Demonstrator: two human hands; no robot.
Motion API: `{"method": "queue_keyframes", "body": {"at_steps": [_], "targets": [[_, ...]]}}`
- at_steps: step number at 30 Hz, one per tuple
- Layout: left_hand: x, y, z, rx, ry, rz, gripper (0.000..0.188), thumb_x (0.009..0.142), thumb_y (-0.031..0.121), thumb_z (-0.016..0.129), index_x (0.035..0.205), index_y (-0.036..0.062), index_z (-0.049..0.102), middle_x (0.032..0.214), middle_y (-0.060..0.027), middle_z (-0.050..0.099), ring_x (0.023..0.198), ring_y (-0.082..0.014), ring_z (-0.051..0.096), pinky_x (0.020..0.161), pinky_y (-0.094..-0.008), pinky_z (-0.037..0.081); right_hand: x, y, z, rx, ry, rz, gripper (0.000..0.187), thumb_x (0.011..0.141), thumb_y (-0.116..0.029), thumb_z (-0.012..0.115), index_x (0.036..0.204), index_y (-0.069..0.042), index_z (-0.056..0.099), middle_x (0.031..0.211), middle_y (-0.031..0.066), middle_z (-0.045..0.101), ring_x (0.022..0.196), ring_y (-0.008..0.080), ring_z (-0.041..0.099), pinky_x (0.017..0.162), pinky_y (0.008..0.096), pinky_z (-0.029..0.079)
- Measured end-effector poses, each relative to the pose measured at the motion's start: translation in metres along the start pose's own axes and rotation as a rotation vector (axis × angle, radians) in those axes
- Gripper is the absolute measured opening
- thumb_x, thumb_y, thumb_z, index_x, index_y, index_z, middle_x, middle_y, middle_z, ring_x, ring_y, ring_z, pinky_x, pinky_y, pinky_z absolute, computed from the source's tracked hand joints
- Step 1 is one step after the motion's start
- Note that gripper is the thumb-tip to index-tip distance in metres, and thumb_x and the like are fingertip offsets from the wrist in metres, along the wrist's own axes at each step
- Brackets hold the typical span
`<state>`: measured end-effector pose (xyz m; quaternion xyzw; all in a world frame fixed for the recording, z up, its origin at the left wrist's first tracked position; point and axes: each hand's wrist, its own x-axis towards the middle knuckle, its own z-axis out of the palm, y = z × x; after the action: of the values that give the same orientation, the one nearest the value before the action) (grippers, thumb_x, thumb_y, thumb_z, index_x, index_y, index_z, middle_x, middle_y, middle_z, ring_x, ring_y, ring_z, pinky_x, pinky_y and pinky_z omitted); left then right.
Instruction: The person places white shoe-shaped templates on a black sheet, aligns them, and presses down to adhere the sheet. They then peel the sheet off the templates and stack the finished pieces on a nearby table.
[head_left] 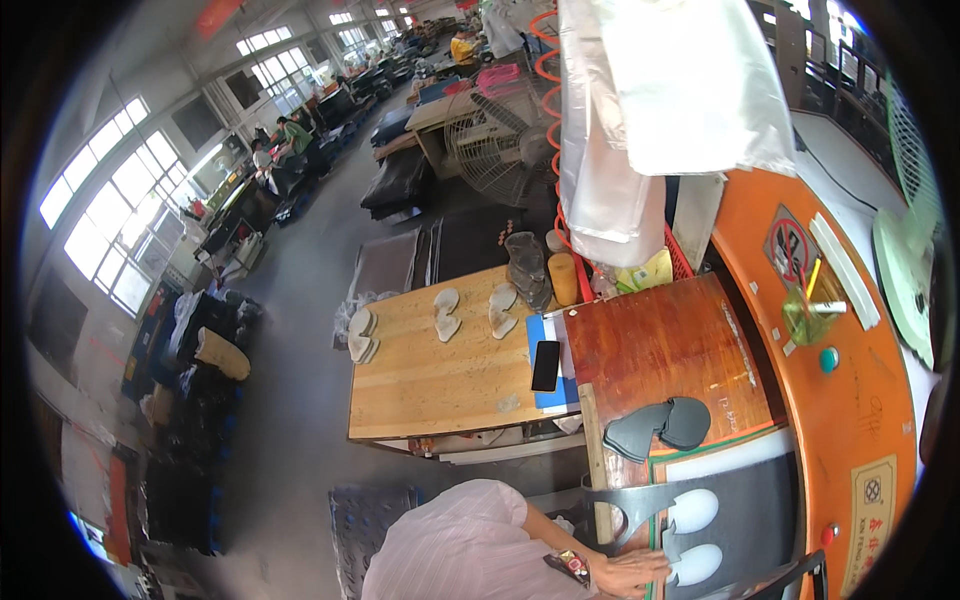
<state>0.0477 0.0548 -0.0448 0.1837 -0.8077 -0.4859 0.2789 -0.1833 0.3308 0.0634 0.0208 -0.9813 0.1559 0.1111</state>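
At the lower right, my left hand (632, 573) reaches in from a pale pink sleeve (455, 535), palm down with its fingers stretched out. Its fingertips are at the edge of a pale, rounded sole-shaped piece (697, 564). A similar pale piece (695, 510) lies just beyond. Both rest on a dark sheet (758, 497) in the bed of an orange machine (880, 425). A dark grey curved part (628, 508) juts over the bed's left edge. On the wooden surface beyond sits a stack of dark grey sole-shaped pieces (637, 432). My right hand is out of view.
A wooden table (430, 390) holds several pale cut pieces (446, 315) and a black phone (545, 366). White sheeting (690, 90) hangs above, beside a red coiled hose (550, 100). A black bar (775, 583) crosses the lower right. Large fan (500, 145) behind; people work farther off.
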Motion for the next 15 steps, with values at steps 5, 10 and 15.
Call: {"method": "queue_keyframes", "body": {"at_steps": [5, 10, 15], "targets": [[0.021, 0.022, -0.026, 0.084, -0.173, -0.114, 0.057, 0.087, 0.010, 0.070, 0.134, -0.0042, 0.041, 0.118, -0.0208, 0.043, 0.094, -0.0420, 0.059, 0.078, -0.0496, 0.049, -0.024, 0.025, 0.004, 0.023, 0.022, 0.007, 0.049, 0.087, -0.038, 0.081, 0.107, 0.006, 0.072, 0.114, 0.0273, 0.071, 0.102, 0.0437, 0.068, 0.094, 0.0541, 0.053], [0.034, 0.037, -0.038, 0.246, -0.173, -0.247, 0.055, 0.089, 0.018, 0.073, 0.132, -0.0030, 0.045, 0.118, -0.0202, 0.049, 0.098, -0.0432, 0.062, 0.080, -0.0520, 0.053, -0.025, 0.052, 0.009, 0.043, 0.035, -0.042, 0.048, 0.086, -0.034, 0.084, 0.111, 0.005, 0.072, 0.117, 0.0260, 0.070, 0.107, 0.0418, 0.068, 0.097, 0.0515, 0.054], [0.040, 0.033, -0.043, 0.337, -0.124, -0.276, 0.042, 0.093, 0.031, 0.072, 0.120, -0.0014, 0.064, 0.123, -0.0226, 0.067, 0.113, -0.0410, 0.066, 0.093, -0.0480, 0.055, -0.041, 0.132, 0.007, 0.020, 0.025, -0.047, 0.048, 0.085, -0.031, 0.087, 0.115, 0.005, 0.072, 0.121, 0.0247, 0.070, 0.112, 0.0399, 0.067, 0.099, 0.0489, 0.054]]}}
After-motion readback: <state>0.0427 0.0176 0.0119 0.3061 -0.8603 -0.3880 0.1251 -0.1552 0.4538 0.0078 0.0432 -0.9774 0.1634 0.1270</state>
